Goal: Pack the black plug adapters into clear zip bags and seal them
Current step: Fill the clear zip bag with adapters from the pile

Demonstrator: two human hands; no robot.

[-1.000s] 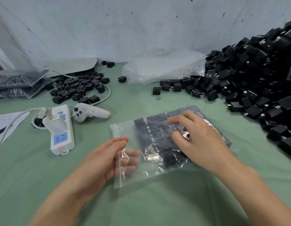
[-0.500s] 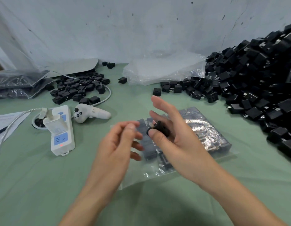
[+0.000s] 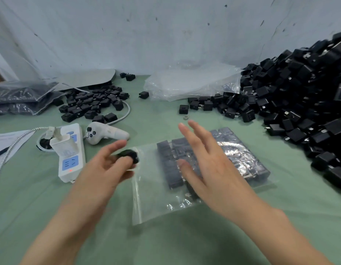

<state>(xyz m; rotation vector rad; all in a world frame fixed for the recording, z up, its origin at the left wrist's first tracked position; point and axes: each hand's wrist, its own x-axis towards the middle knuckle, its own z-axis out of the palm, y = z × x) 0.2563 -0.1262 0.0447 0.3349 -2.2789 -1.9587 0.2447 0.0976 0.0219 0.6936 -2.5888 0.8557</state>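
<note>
Pinching what looks like a blurry black adapter (image 3: 128, 155) in left hand (image 3: 100, 175); right hand (image 3: 210, 169) spread loose, covering part of the zip bag (image 3: 156, 197).
White power strip (image 3: 71, 161) and controller (image 3: 106, 133) left, adapter pile (image 3: 303, 104) right.

Head-worn wide-angle camera looks forward and down, close above the left hand (image 3: 102, 170) gripping a plug adapter (image 3: 130, 155); table (image 3: 32, 203) stretches beyond to the wall (image 3: 166, 35).

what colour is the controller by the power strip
The controller is white with dark buttons, seen best in the head view.
</note>
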